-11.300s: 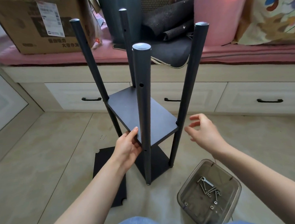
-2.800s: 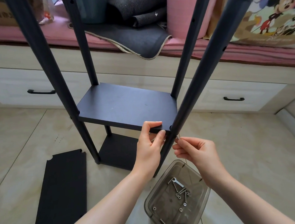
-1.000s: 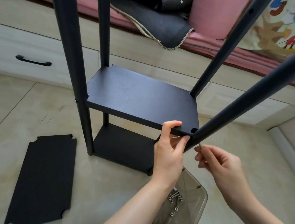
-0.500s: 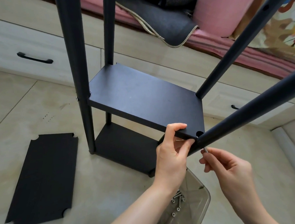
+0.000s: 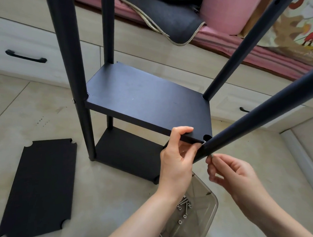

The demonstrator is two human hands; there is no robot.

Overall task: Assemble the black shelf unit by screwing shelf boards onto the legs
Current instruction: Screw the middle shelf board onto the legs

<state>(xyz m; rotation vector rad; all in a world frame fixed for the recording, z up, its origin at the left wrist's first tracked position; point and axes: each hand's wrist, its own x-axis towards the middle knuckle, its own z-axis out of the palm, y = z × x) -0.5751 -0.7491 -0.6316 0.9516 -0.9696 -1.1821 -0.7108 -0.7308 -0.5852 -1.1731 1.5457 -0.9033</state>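
Note:
The black shelf unit stands on the floor with several legs; the near right leg slants across the view. A middle shelf board sits above a bottom board. My left hand pinches the middle board's near right corner, thumb on top, beside the corner notch. My right hand holds a small silver screw with its fingertips against the outer side of that leg at the corner. A spare black board lies flat on the floor at the left.
A clear plastic box with several loose screws and nuts sits on the tiled floor under my wrists. Behind the unit runs a bench with drawers, topped by a pink cushion and a dark mat.
The view has shifted slightly. My left hand keeps its pinch on the board corner, while my right hand stays at the leg with the screw, fingers turned a little.

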